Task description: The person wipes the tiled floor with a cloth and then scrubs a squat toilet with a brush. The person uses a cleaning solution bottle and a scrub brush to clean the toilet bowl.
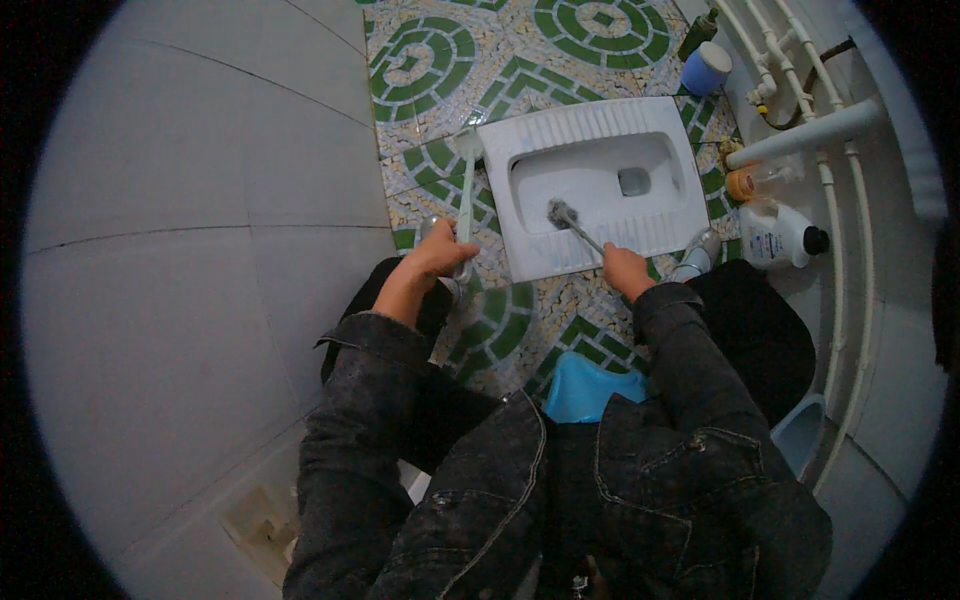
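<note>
My right hand (628, 271) grips the handle of a scrubbing brush (562, 214) with a round greyish head. That head rests on the inner basin edge of a white ceramic squat toilet (592, 135) set in the floor. My left hand (441, 251) is closed around the lower end of a pale green long-handled tool (467, 187), left of the toilet. Its far end reaches the floor by the toilet's upper left corner; its kind cannot be told. The drain opening (634, 181) shows at the right of the basin.
Along the right wall stand a blue container (706, 69), a dark green bottle (699, 34), an orange-and-clear bottle (750, 182) and a white jug with black cap (776, 236). White pipes (832, 277) run up that wall. A blue plastic stool or basin (589, 390) lies close before me.
</note>
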The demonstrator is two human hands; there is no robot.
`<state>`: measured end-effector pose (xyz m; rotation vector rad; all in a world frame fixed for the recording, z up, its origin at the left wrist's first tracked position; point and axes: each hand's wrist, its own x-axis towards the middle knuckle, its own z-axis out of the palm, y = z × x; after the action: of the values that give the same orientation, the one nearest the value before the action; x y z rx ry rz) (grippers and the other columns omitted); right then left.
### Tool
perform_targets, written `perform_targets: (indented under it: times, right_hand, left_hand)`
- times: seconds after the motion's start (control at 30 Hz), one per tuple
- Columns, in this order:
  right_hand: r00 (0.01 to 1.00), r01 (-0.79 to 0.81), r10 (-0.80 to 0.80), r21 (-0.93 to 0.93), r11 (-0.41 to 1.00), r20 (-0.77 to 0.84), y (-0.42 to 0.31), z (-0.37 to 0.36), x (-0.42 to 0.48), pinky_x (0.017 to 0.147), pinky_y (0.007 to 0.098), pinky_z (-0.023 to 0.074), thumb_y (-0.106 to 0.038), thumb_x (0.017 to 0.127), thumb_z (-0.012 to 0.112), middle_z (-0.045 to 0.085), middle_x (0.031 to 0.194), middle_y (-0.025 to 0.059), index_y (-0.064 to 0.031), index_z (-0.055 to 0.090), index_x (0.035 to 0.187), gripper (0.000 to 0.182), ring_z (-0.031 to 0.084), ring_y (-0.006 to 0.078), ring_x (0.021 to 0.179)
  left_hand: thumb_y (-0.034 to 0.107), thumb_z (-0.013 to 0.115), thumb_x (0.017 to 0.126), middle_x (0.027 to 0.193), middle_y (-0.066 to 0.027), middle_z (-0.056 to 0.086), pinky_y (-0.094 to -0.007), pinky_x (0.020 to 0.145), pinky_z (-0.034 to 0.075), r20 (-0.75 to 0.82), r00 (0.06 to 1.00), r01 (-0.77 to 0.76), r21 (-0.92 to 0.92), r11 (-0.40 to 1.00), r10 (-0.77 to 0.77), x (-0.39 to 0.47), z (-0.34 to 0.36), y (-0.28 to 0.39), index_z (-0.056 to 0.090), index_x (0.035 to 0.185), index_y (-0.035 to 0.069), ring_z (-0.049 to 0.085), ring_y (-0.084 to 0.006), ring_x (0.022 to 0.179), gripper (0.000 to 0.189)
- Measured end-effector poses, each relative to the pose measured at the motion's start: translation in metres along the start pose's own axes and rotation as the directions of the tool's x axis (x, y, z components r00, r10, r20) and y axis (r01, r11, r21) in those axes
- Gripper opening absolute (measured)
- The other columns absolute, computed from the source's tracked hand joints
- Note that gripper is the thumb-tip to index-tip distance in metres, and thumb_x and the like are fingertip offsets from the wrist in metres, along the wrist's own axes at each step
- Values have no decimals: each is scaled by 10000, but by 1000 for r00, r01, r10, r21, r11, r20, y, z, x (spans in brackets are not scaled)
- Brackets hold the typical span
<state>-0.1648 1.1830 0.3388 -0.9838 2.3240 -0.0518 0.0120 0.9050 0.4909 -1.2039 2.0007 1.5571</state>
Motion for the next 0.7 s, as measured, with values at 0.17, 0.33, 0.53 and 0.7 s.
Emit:
perform_targets:
  times: [0.17, 0.33, 0.53, 0.7]
  right_hand:
    - [998, 61, -60, -103, 993, 4, -2, -7, -4, 582, 465, 465, -99, 775, 483, 607, 786, 170, -18, 500, 978, 219, 602, 338, 720]
    - [980, 176, -181, -59, 983, -87, 4, 2, -14, 548, 484, 426, -121, 767, 485, 594, 713, 155, -76, 467, 1120, 356, 572, 364, 660]
    - [987, 107, -111, -42, 993, -116, -30, 3, 16, 563, 463, 440, -95, 773, 459, 603, 736, 159, -90, 427, 1209, 437, 581, 348, 682]
    - [984, -30, 26, -17, 999, -175, -41, 6, 55, 535, 456, 458, -102, 795, 439, 597, 708, 157, -55, 415, 1241, 449, 592, 321, 623]
  left_hand:
    - [159, 519, 782, 930, -191, 586, -420, 689, 461, -115, 987, 7, 715, 699, 108, 6, -22, -7, 473, 993, 23, 583, -325, 844, 255]
    - [106, 477, 764, 837, -156, 611, -445, 674, 463, -217, 937, 48, 856, 515, 274, -27, -24, 62, 570, 805, 45, 588, -345, 794, 118]
    - [100, 493, 719, 772, -159, 603, -449, 644, 453, -243, 888, -2, 848, 530, 390, -26, -41, 70, 572, 735, 45, 583, -351, 761, 98]
    - [85, 492, 710, 738, -165, 595, -460, 632, 443, -245, 870, -43, 826, 562, 427, -17, -41, 79, 566, 711, 37, 575, -362, 732, 88]
